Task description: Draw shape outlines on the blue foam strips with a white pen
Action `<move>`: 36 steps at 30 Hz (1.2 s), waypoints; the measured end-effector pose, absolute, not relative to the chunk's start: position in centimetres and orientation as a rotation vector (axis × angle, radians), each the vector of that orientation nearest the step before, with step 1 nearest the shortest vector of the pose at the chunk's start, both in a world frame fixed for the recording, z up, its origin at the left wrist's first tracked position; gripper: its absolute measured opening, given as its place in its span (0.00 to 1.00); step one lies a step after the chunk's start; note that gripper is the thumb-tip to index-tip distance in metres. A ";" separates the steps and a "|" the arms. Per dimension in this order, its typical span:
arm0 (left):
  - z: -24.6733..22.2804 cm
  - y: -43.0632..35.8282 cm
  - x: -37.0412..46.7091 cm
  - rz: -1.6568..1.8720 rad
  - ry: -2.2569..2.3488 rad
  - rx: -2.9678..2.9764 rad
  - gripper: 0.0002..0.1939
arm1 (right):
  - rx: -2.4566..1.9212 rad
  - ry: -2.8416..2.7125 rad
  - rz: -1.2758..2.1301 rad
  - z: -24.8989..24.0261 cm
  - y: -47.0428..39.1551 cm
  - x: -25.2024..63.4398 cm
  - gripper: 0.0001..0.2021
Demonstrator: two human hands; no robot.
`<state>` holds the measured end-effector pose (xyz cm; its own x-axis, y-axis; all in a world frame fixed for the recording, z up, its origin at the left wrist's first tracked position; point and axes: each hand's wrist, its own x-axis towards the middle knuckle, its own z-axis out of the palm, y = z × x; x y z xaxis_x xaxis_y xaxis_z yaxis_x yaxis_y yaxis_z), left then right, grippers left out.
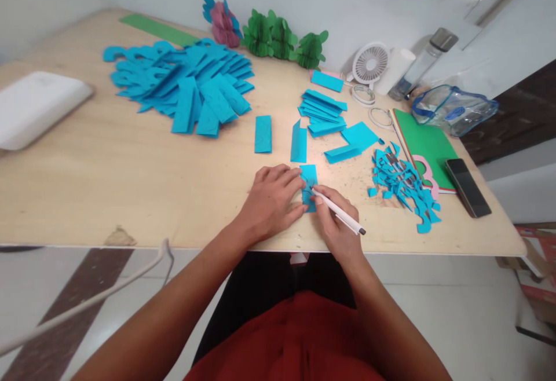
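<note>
A small blue paper piece (pixel 309 173) lies near the table's front edge, with dark curved lines drawn on it. My left hand (pixel 273 200) rests flat over its left side, fingers stretched out and pressing it to the table. In my right hand (pixel 336 222) is a white pen (pixel 341 213), its tip touching the paper. Just beyond lie a folded blue card (pixel 299 142) standing partly open and a flat blue strip (pixel 263 134). Farther right are a folded blue piece (pixel 343 153) and a stack of folded blue papers (pixel 322 112).
A large heap of blue cutouts (pixel 186 77) spreads at the back left. Blue scraps (pixel 402 178) lie right, beside a green sheet (pixel 428 146) and a phone (pixel 468 188). A fan (pixel 370 63), bottle (pixel 423 62), green paper figures (pixel 269 35) and white device (pixel 41 107) also stand around.
</note>
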<state>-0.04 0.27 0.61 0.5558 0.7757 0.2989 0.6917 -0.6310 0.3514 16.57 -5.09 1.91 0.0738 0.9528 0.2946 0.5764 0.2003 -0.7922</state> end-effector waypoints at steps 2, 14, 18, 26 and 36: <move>0.6 0.2 -0.1 0.636 1.240 2.594 0.12 | -1.474 -1.599 0.564 1.9 -5.0 16.6 0.11; 0.5 0.2 -0.1 0.629 1.236 2.593 0.12 | -1.472 -1.616 0.572 1.5 -4.6 16.9 0.11; 0.6 0.2 -0.1 0.610 1.239 2.598 0.13 | -1.473 -1.633 0.541 1.5 -4.6 16.9 0.11; 1.0 0.1 -0.1 0.581 1.244 2.583 0.12 | -1.500 -1.705 0.445 1.7 -4.8 16.7 0.11; 0.8 0.2 -0.1 0.570 1.250 2.585 0.13 | -1.503 -1.741 0.398 1.4 -4.8 16.7 0.12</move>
<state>-0.10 0.25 0.81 0.5646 0.7869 0.2492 0.7041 -0.6167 0.3520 16.72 -4.80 1.40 0.0102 0.9353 0.3537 0.6889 0.2498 -0.6805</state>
